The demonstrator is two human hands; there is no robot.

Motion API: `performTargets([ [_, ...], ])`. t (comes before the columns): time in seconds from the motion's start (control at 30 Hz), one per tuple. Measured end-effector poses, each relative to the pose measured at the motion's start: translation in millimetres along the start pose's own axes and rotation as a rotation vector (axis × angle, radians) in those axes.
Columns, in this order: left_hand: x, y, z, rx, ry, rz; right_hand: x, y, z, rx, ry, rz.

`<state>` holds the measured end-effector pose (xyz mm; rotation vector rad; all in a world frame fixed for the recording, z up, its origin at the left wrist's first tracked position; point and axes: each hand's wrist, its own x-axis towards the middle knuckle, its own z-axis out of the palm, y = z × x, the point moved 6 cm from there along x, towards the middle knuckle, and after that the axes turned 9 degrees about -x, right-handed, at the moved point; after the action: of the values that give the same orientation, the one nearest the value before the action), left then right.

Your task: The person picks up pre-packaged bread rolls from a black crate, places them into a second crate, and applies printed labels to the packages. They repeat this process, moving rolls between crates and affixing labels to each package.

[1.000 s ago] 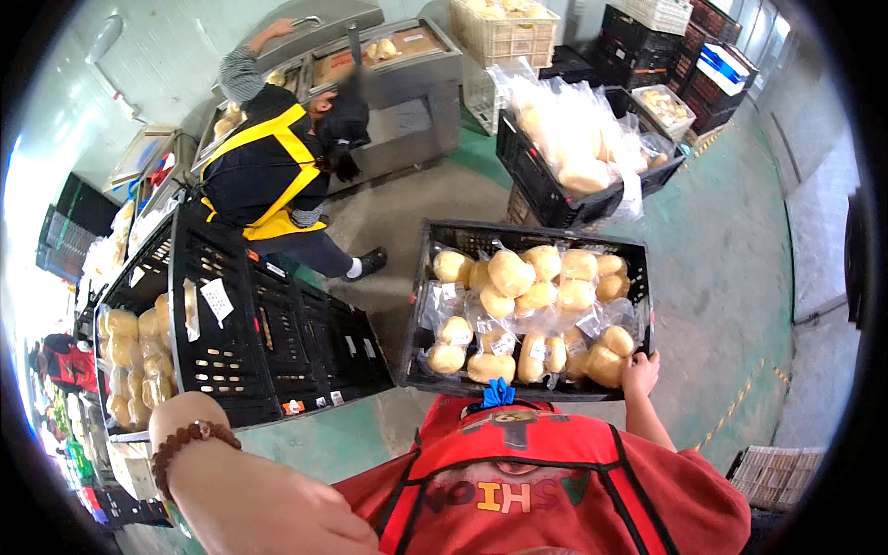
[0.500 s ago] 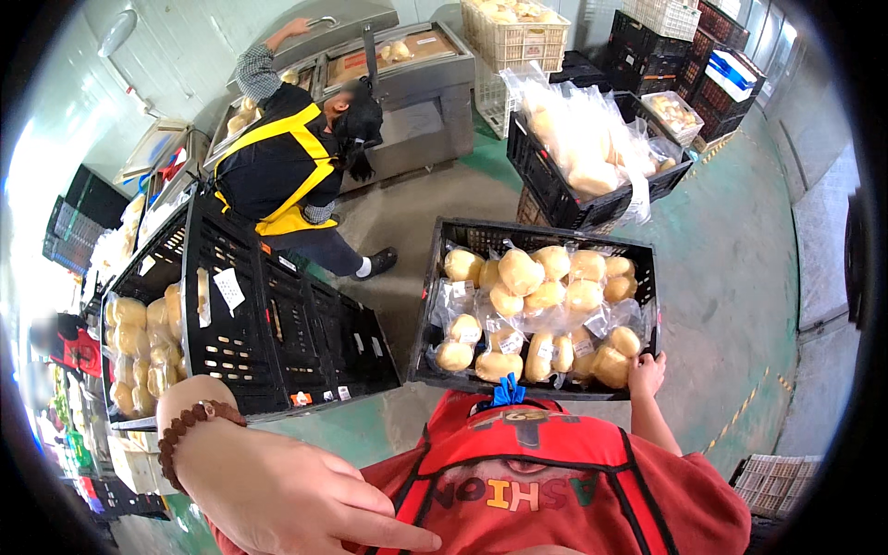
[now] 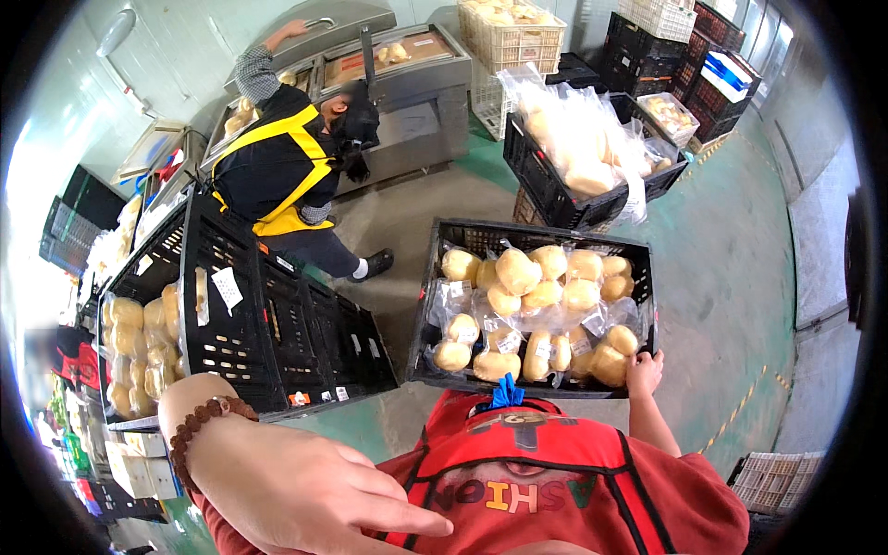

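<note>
In front of my body is a black plastic crate (image 3: pixel 435 305) holding several clear bags of round, pale yellow peeled vegetables (image 3: pixel 518 271), some with white labels. My right hand (image 3: pixel 645 372) grips the crate's near right corner, fingers curled over the edge. Close to the camera at lower left, my left hand (image 3: pixel 314 481) hangs before my red apron (image 3: pixel 546 442) with a brown bead bracelet (image 3: pixel 199 427) on its wrist. Its index finger points to the right and nothing shows in its fingers; part of the hand runs off the lower edge.
To the left stand black crates (image 3: pixel 227 324), one with more bagged vegetables (image 3: pixel 143 351). Another person (image 3: pixel 277 171) in a yellow-trimmed apron leans over a metal machine (image 3: pixel 407 120). Beyond my crate, another black crate (image 3: pixel 555 190) is heaped with bags. Stacked crates (image 3: pixel 638 46) line the back right.
My left hand has shifted slightly right and down. The view has drifted a little, while my right hand stays on the crate's corner. The other person keeps the same pose.
</note>
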<state>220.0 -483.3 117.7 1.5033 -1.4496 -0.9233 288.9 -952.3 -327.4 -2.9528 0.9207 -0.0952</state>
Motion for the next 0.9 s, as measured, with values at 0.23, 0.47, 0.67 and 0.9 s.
performTargets([
  [0.23, -10.3, -8.2, 17.1, -0.163, -0.21, -0.126, 1.2, 0.2, -0.3, -0.017, -0.003, 0.0],
  [0.47, -16.1, -8.9, 20.8, -0.117, -0.178, -0.106, 1.0, -3.5, -2.0, 0.001, 0.017, -0.014],
  [0.67, 0.4, 3.9, 4.8, -0.079, -0.039, 0.012, -1.0, -4.2, -4.1, 0.001, 0.023, -0.017],
  [0.9, 0.9, 2.9, 5.1, -0.046, -0.05, -0.007, 3.3, -0.9, 2.9, 0.01, 0.013, -0.006],
])
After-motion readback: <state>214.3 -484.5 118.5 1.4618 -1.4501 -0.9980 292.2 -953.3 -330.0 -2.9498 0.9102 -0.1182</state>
